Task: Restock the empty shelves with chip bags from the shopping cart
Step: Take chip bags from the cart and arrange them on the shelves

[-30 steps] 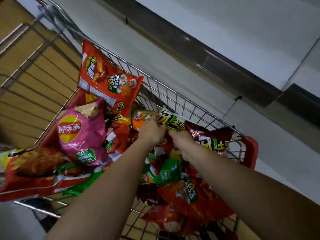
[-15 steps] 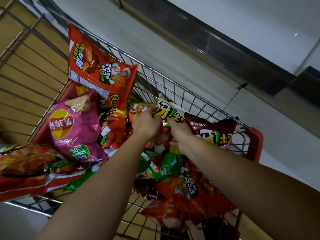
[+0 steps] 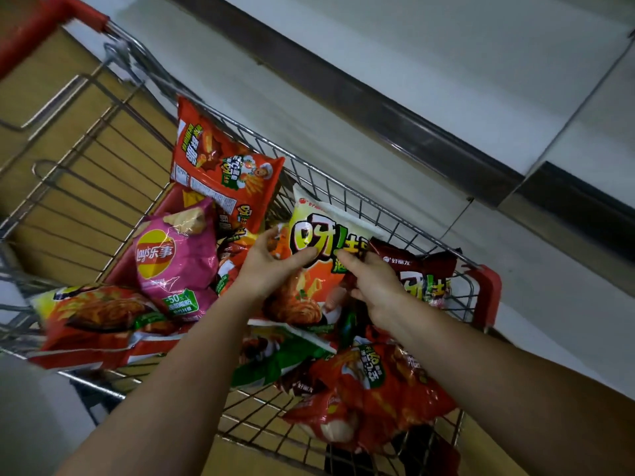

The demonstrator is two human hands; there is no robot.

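Observation:
A wire shopping cart point(image 3: 343, 187) holds several chip bags. My left hand point(image 3: 271, 266) and my right hand point(image 3: 371, 286) both grip a white-and-orange chip bag point(image 3: 323, 235), lifted upright above the pile near the cart's far side. A pink Lay's bag point(image 3: 175, 262) lies to the left of it. A tall red bag point(image 3: 220, 170) leans against the far wire wall. A dark maroon bag point(image 3: 422, 269) sits just right of my right hand. More red bags point(image 3: 374, 389) fill the near part of the cart, partly hidden by my forearms.
White shelves point(image 3: 446, 63) with a dark metal edge strip point(image 3: 378, 108) run beyond the cart. The cart's red handle point(image 3: 37, 25) is at the top left, a red corner bumper point(image 3: 488, 290) at the right. A folded wire child seat point(image 3: 68, 187) lies at the left.
Both hands have pulled the white-and-orange bag up out of the pile, so much more of it shows. The view has shifted, bringing the cart's red handle into sight.

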